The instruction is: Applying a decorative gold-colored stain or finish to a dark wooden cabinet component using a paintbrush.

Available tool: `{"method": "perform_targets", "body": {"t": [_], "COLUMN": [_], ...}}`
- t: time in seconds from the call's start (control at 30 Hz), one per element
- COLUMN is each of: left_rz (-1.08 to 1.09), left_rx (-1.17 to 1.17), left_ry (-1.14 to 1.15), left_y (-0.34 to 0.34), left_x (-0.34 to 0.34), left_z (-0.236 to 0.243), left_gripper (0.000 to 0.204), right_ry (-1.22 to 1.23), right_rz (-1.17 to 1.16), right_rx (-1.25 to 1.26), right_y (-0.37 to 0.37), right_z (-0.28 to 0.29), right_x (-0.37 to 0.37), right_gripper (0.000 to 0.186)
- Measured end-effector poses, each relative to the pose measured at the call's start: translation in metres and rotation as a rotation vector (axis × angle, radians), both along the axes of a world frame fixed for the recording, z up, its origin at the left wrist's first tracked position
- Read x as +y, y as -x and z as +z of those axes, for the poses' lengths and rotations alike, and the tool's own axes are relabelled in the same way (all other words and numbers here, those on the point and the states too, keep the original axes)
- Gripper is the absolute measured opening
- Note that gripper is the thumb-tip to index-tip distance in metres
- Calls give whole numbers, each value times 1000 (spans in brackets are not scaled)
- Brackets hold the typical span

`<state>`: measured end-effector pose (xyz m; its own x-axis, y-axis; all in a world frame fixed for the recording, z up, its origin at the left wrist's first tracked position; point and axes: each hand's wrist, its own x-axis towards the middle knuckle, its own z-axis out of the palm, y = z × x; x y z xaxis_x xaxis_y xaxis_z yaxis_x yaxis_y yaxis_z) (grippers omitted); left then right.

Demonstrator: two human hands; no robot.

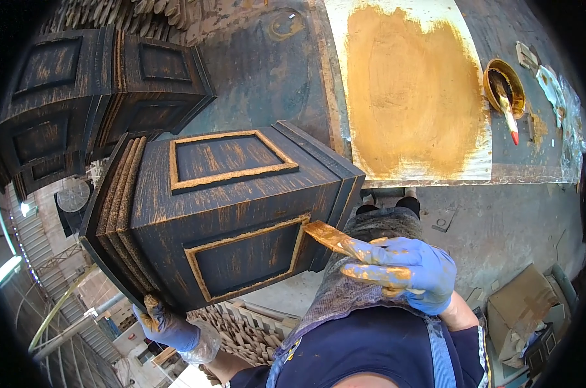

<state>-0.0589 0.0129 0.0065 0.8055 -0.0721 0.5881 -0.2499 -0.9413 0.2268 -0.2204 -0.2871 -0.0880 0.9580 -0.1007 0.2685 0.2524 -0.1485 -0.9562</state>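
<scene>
- Lying across the middle left of the frame, the black-brown, box-shaped pedestal with rubbed golden streaks has its long axis running left to right, rising slightly towards the right; its stepped moulding is at the left end.
- The right hand in a stained blue glove, right of the lower centre, has a narrow grip around a flat, gold-smeared brush-like tool, which slants up and left from the fingers.
- The key relation, as I judge it: the golden-edged rectangular panel frame on the nearer face lies left of the right grip, and the tool's tip points at its upper right corner. Tip and corner are touching or just beside each other; I cannot tell which.
- The right hand is the nearer one to that corner. The left hand in a blue glove, at the lower left, appears closed on the edge of the pedestal's moulded end, well apart from the tool.
- At the upper right, the dark surface carries a white board coated with golden-brown paint. Beside the board stands a round yellow bowl, with a red-tipped brush leaning out of it.
</scene>
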Motion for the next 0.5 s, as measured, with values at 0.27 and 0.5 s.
{"method": "perform_targets", "body": {"t": [0.27,0.5], "left_rz": [31,58], "left_rx": [9,46], "left_ry": [-63,60], "left_y": [1,0], "left_x": [-6,-6], "left_z": [0,-1], "left_gripper": [44,45], "right_ry": [34,50], "right_rz": [-49,-26], "right_rx": [-2,-101], "right_y": [-3,-17], "right_z": [5,11], "right_x": [-1,-1], "right_gripper": [44,45]}}
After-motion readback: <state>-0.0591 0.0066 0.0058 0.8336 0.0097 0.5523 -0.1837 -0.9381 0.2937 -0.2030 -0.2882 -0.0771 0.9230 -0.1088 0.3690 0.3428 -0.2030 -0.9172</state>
